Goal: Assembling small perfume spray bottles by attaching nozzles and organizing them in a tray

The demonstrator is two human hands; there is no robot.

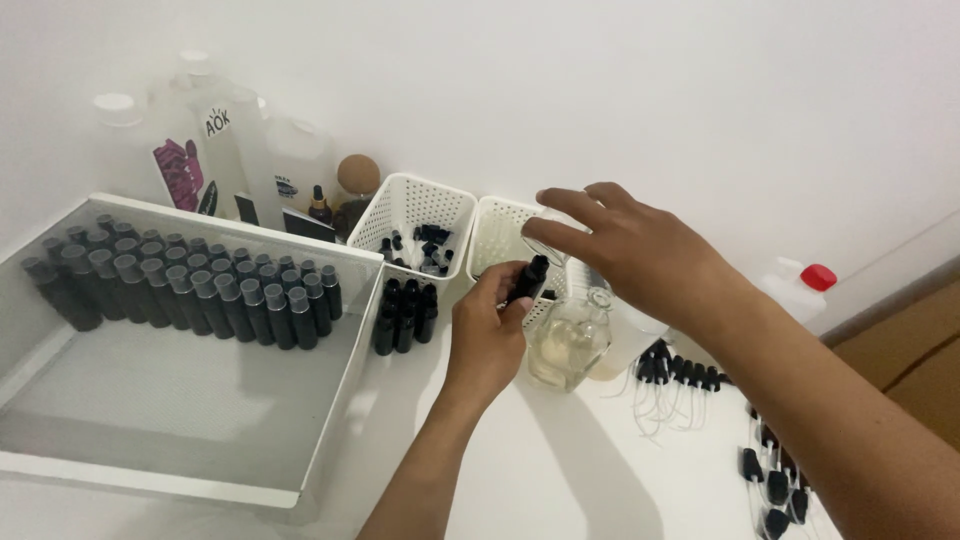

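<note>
Head view: the left hand [487, 335] is closed around a small black cylindrical spray bottle [527, 281], gripped at its lower body with the top rising clear of the fingers. The bottle's long axis is near upright, tilted slightly up and to the right, toward the right hand. The right hand [640, 255] hovers just above and beside the bottle top, its fingers pinching a small clear plastic piece [548, 240]; what the piece is cannot be told. Of the two hands, the left bears the bottle; the right is nearest its open end. Directly below the right hand stands a clear glass flask of pale yellow liquid [567, 345] on the white table [560, 470], just beside the held bottle. To the left sits a shallow white tray [330, 440] with rows of grey-capped dark bottles [180, 280], a cluster of uncapped black bottles [405, 312] near its corner, and two white perforated plastic baskets [420, 205] behind. Black pump caps with white dip tubes [680, 375] lie to the right.
</note>
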